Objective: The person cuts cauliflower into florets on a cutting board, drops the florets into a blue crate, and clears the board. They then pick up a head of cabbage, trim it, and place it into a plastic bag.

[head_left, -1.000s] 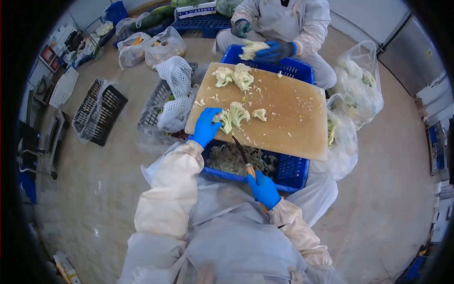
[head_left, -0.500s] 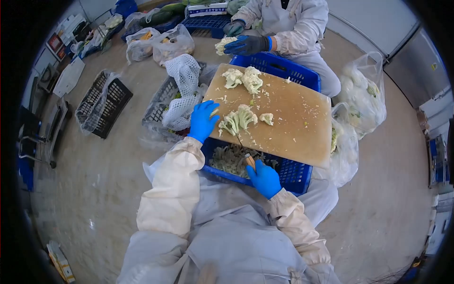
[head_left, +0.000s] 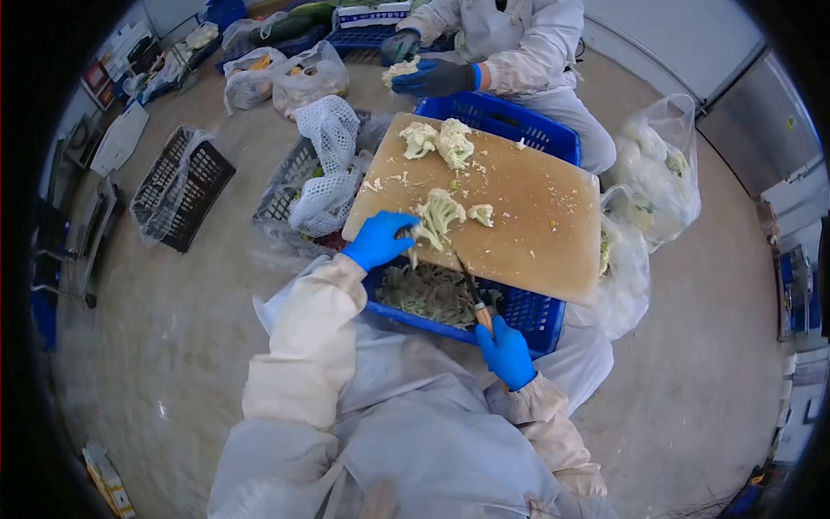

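Note:
My left hand [head_left: 379, 240], in a blue glove, grips a piece of cauliflower [head_left: 435, 216] at the near edge of the wooden cutting board [head_left: 527, 216]. My right hand [head_left: 507, 351], also gloved, holds a knife [head_left: 474, 297] by its wooden handle, blade pointing up towards the board's near edge. The board lies across a blue crate [head_left: 527, 313] with cauliflower trimmings [head_left: 424, 292] inside. A small floret [head_left: 481, 214] lies beside the held piece. Two more florets [head_left: 439, 141] rest at the board's far end.
Another person [head_left: 510, 52] in white sits across the crate, holding cauliflower in dark gloves. A white mesh bag [head_left: 327, 164] lies on a grey crate to the left, a black crate [head_left: 177, 186] further left. Plastic bags [head_left: 661, 169] of vegetables stand to the right.
My left hand has closed on the cauliflower piece and pulled it to the board's near edge. My right hand with the knife has shifted right and lower. The other person's hands moved left.

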A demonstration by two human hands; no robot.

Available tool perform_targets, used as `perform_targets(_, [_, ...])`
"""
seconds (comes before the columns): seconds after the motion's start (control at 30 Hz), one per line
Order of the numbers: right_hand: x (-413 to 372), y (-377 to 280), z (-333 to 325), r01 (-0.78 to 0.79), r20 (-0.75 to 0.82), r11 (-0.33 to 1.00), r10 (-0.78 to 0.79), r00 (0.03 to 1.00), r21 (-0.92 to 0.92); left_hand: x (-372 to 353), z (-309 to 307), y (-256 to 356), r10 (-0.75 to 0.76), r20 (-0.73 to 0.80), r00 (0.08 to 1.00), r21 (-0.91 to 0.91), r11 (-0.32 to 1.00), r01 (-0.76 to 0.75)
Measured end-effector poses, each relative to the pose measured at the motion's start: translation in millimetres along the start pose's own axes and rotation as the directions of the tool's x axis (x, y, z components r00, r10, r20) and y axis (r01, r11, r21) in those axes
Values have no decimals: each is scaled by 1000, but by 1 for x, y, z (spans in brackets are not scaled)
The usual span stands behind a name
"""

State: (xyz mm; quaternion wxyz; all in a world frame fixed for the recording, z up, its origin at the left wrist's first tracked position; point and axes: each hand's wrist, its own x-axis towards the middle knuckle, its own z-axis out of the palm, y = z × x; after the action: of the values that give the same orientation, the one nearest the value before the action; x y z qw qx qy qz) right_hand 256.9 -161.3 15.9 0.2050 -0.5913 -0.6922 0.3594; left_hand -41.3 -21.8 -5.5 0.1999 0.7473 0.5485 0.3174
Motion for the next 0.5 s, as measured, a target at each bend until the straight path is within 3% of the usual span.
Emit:
perform_targets(0.07, [10,11,10,4,-65,998,0,998,56,6,-7,3,-11,74,997,-308,951,33])
perform_targets(0.1, [16,10,16,19,-117,994,-6,993,108,12,-5,5,-12,75,997,-306,951,35])
perform_targets(0.17, [27,-9,18,-52,-59,985,62,996,165,35,4,19,130,-183,975,33,992,-126])
perform_targets(0.23, [34,-24,20,-158,42,942,152,987,297,48,18,20,147,-201,969,30,989,-144])
perform_targets(0.3, [37,-31,20,-169,45,942,163,986,289,60,30,19,132,-65,989,-37,990,-134])
perform_targets(0.4, [38,-28,26,-131,-26,973,138,990,188,57,31,28,45,-74,996,-68,996,-50])
perform_targets(0.5, [33,-31,20,-167,30,955,164,986,245,49,33,34,12,-129,992,-63,998,-21])
